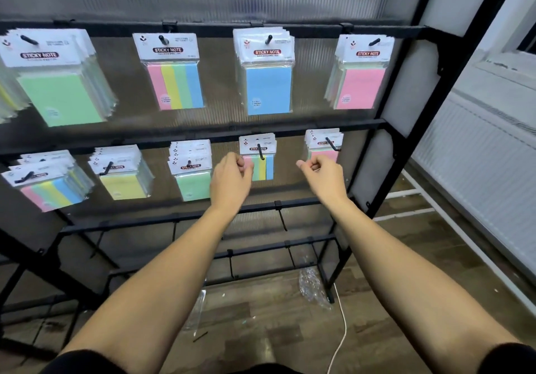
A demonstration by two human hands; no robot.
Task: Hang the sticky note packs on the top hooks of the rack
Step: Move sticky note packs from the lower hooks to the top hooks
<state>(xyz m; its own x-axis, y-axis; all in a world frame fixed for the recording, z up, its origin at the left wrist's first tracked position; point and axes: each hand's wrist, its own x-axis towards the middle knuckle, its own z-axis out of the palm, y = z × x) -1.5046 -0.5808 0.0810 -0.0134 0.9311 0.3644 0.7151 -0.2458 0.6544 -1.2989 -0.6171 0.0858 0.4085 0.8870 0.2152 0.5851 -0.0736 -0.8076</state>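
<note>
A black rack point(290, 30) carries sticky note packs on two rows of hooks. The top row holds a green stack point(58, 92), a striped pack point(174, 83), a blue stack point(268, 89) and a pink stack point(361, 86). On the second row hang several more, among them a striped pack point(262, 164) and a pink stack point(323, 143). My left hand point(232, 176) has its fingers curled at the left edge of that lower striped pack, with nothing seen in its grip. Curled the same way, my right hand point(324, 175) covers the lower part of the pink stack.
Bare hooks point(282, 220) stick out from the rack's two lower bars. Crumpled clear wrap point(311, 286) and a white cable point(342, 333) lie on the wooden floor. A white wall panel point(478, 176) stands to the right.
</note>
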